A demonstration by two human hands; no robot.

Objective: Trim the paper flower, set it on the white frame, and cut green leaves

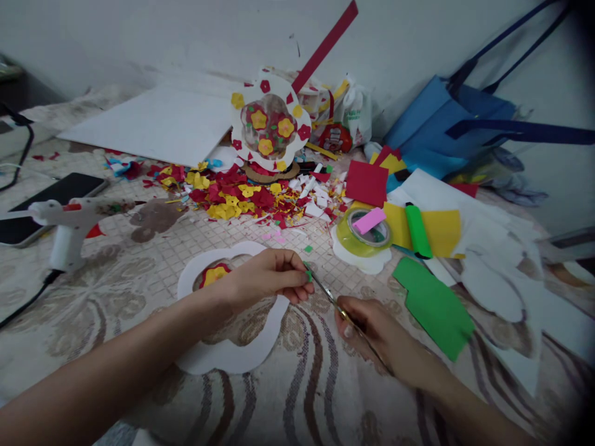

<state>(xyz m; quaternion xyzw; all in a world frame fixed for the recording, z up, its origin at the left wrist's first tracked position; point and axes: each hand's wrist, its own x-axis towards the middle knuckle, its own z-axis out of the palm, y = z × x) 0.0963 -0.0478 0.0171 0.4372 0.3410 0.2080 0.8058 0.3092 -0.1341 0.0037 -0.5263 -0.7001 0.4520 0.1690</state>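
Observation:
My left hand (272, 275) pinches a tiny green paper piece (308, 273) between thumb and fingers. My right hand (372, 334) grips small scissors (325, 290), and their blades reach the green piece. Both hands hover above a white flower-shaped paper ring (232, 359) lying on the patterned cloth, with a red and yellow paper flower (212, 274) inside its opening. A green paper sheet (434, 306) lies just right of my right hand.
A white glue gun (65, 226) and a dark phone (46, 201) lie at the left. A pile of red and yellow paper cutouts (242, 195) sits ahead, behind it a decorated white flower wreath (269, 124). Tape roll (365, 232), green marker (417, 230), coloured sheets and a blue bag (446, 124) are at the right.

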